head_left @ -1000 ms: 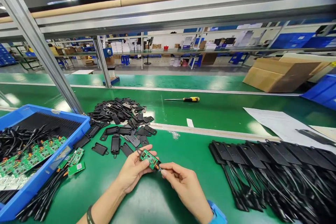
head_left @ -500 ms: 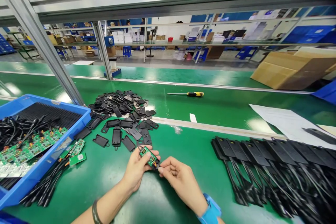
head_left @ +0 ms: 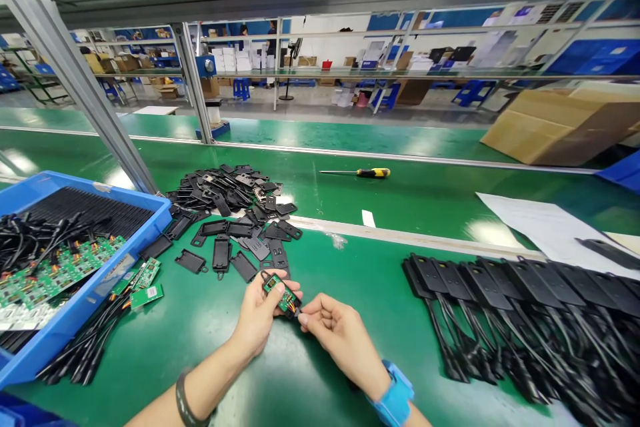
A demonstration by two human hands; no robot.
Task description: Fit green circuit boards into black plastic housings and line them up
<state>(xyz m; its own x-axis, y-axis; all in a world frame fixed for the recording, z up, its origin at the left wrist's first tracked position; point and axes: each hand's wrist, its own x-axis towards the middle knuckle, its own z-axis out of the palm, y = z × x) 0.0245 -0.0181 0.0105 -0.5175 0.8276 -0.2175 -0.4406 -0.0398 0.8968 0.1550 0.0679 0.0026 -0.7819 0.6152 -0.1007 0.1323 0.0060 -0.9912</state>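
My left hand (head_left: 259, 310) is closed around a green circuit board (head_left: 283, 295) that sits in a black plastic case half, its thumb pressing on the board. Coloured wires run from the board's lower end to a black cable (head_left: 298, 312). Between thumb and fingers, my right hand (head_left: 333, 327) pinches that cable where it leaves the case. Most of the cable is hidden by the right hand. Beyond my hands lie loose black case halves (head_left: 221, 256), some with a small loop at one end, and a larger heap of black case parts (head_left: 220, 190).
On the left, a blue bin (head_left: 113, 273) holds boards with cables; more wired boards (head_left: 146, 296) lie beside it. Finished-looking black cased units (head_left: 493, 290) are lined up at right. Farther back are a screwdriver (head_left: 373, 173), paper sheets (head_left: 530, 223) and a cardboard box (head_left: 545, 127).
The board appears to sit lower in its case, whose loop now shows at the top end. Both hands have shifted only slightly; the camera view has tilted a little.
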